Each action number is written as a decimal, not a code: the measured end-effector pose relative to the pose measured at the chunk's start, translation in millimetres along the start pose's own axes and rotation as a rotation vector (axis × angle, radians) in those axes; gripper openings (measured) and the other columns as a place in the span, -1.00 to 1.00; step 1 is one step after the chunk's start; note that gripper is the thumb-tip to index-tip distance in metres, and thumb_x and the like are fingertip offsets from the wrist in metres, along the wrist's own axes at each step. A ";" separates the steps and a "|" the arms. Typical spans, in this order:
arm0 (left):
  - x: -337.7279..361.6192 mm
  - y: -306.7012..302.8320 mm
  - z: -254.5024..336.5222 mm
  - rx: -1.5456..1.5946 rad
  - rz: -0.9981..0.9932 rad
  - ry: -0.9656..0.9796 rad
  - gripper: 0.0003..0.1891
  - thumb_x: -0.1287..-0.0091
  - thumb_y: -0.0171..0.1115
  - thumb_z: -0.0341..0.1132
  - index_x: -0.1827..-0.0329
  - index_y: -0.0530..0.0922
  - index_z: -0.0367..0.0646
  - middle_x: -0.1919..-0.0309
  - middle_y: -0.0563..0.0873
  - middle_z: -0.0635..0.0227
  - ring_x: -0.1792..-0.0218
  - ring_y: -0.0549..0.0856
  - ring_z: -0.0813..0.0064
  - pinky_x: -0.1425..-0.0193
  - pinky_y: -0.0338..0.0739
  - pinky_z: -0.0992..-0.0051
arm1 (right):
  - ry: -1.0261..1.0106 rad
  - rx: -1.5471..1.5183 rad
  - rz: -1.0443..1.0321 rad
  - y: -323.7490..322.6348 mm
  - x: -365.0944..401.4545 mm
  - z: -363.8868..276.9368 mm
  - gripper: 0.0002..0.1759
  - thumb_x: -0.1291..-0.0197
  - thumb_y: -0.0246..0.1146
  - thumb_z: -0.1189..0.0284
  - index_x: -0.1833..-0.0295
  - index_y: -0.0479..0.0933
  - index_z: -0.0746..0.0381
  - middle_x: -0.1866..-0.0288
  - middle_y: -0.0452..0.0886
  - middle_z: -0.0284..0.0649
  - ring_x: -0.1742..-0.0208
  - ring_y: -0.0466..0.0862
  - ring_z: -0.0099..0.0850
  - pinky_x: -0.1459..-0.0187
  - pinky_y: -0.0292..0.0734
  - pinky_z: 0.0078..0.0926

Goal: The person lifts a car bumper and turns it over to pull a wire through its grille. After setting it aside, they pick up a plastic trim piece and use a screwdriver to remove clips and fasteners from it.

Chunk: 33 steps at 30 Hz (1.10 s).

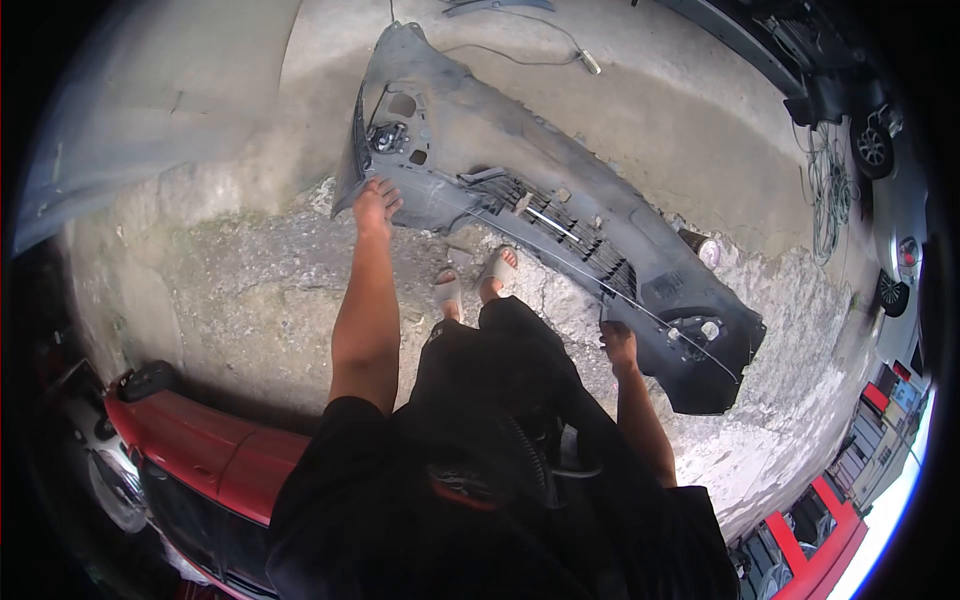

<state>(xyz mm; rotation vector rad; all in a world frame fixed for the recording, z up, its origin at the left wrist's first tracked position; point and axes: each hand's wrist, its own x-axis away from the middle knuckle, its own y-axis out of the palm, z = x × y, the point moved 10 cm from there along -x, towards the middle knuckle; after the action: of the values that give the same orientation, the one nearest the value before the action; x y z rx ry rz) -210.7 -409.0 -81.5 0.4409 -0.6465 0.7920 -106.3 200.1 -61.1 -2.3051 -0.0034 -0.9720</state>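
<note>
A grey car bumper (470, 110), its inner side facing up, stretches diagonally in front of me above the concrete floor. It has a slatted grille (545, 220) in the middle and a round lamp fitting (388, 137) at the left end. My left hand (376, 205) is closed on the near edge at that left end. Further right, my right hand (619, 345) grips the near edge beside the grille, fingers curled at the rim. A thin light line runs lengthwise along the bumper past the grille.
Rough, broken concrete (270, 290) lies around my sandalled feet (500, 265). A red car panel (210, 440) is at the lower left. A can (700, 248) stands behind the bumper. A coiled hose (830, 190) and parked cars (905, 230) are at the right.
</note>
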 end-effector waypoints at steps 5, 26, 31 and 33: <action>-7.9 -2.4 -5.4 0.061 0.049 0.002 -0.54 -0.58 -0.21 -0.23 -0.46 0.29 -0.21 -0.33 0.51 0.03 -0.22 0.59 0.10 -0.19 0.59 0.18 | 0.117 -0.105 -0.024 -12.0 -4.0 34.4 -0.61 -0.23 0.23 0.23 0.01 0.64 0.33 0.24 0.70 -0.19 0.37 0.67 -0.42 0.34 0.55 -0.44; 19.5 11.2 -128.4 -0.729 -0.306 -0.081 -0.59 -0.46 0.11 -0.14 -0.23 0.56 -0.20 -0.07 0.72 0.10 -0.01 0.73 0.16 -0.05 0.61 0.25 | 0.284 -0.304 -0.013 26.2 70.7 119.5 -0.60 -0.32 0.27 0.16 -0.08 0.58 0.24 0.13 0.68 -0.27 0.19 0.66 -0.42 0.21 0.59 -0.43; -4.5 39.5 -230.3 -1.371 -0.501 0.214 -0.59 -0.29 0.25 -0.12 -0.09 0.61 -0.21 0.03 0.74 -0.01 -0.01 0.72 0.05 -0.13 0.58 0.24 | 0.290 -0.084 0.172 32.7 108.2 209.1 -0.65 -0.28 0.28 0.25 -0.01 0.60 0.30 0.26 0.68 -0.21 0.26 0.67 -0.41 0.24 0.60 -0.40; -22.3 52.4 -282.4 -1.433 -0.500 0.240 -0.57 -0.28 0.26 -0.11 -0.10 0.60 -0.21 0.01 0.73 -0.03 -0.05 0.70 -0.01 -0.18 0.55 0.18 | 0.217 0.110 0.181 34.0 107.6 252.3 -0.72 -0.17 0.28 0.37 0.08 0.67 0.32 0.11 0.74 -0.09 0.07 0.71 -0.21 -0.03 0.57 -0.35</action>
<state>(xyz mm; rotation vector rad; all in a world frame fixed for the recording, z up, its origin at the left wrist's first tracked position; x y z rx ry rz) -160.0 -221.9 -294.6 -0.7774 -0.6805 -0.2049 142.6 287.2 -144.0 -2.0508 0.2325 -1.0937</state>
